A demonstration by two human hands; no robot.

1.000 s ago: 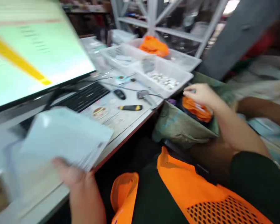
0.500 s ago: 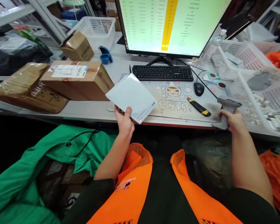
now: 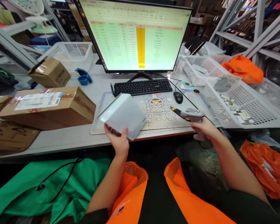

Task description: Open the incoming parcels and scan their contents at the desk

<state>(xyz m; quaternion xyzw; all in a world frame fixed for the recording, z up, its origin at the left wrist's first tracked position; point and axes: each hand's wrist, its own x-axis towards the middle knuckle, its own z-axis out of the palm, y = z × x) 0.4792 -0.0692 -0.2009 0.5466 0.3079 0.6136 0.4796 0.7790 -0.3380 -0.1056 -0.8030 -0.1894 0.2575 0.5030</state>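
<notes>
A flat white box [image 3: 124, 112] with small print along one edge is gripped in my left hand [image 3: 119, 141], thumb on the near side and fingers underneath. It is held tilted over the front of the desk mat [image 3: 162, 119]. My right hand [image 3: 206, 127] is wrapped round the handle of a grey barcode scanner [image 3: 192, 114], whose head points left toward the box. Partly behind the scanner lies a yellow and black utility knife [image 3: 175, 110] on the mat. A black mouse [image 3: 178, 97] and a keyboard [image 3: 142, 87] sit farther back.
A monitor [image 3: 121, 37] showing a spreadsheet stands at the back. Brown cartons [image 3: 49, 115] and a blue container [image 3: 84, 79] are on the left. White plastic baskets [image 3: 266, 113] line the right side. Green cloth [image 3: 84, 183] hangs below the desk's front edge.
The scanner in my right hand has moved left, closer to the box, and now covers part of the knife. The box has tipped, showing its side edge. The view has shifted right.
</notes>
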